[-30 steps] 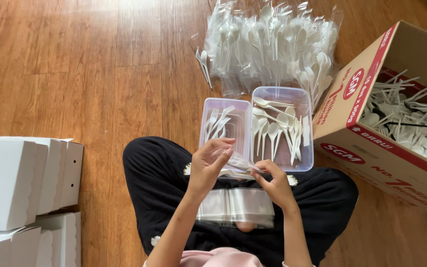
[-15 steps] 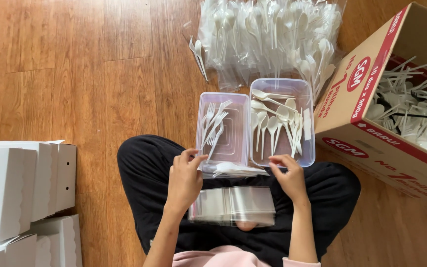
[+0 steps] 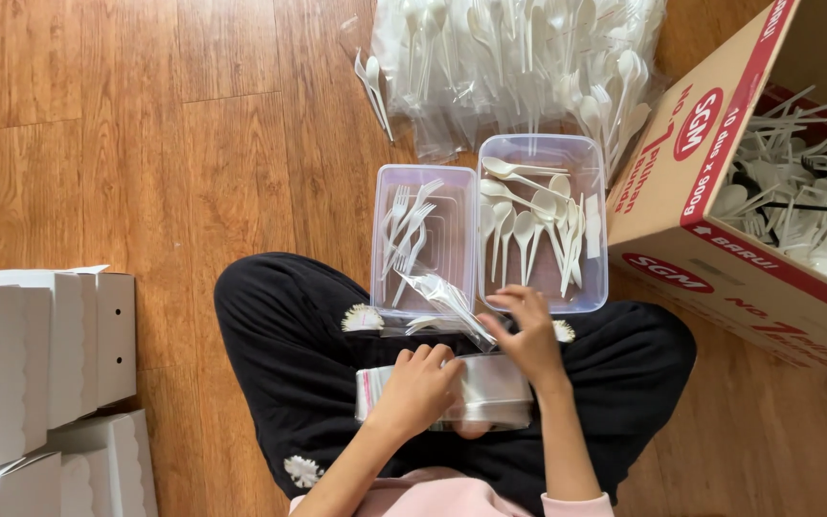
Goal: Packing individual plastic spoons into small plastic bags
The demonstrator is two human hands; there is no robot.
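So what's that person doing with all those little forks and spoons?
A person sits cross-legged on the wooden floor. Their right hand holds up a small clear plastic bag with white cutlery inside. Their left hand rests on a stack of empty clear bags in their lap. In front sit two clear plastic tubs, one with white forks, one with white spoons. Beyond lies a pile of filled bags; a cardboard box of loose cutlery stands at the right.

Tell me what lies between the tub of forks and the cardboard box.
In the head view, the clear tub of spoons sits between the tub of forks and the cardboard box.
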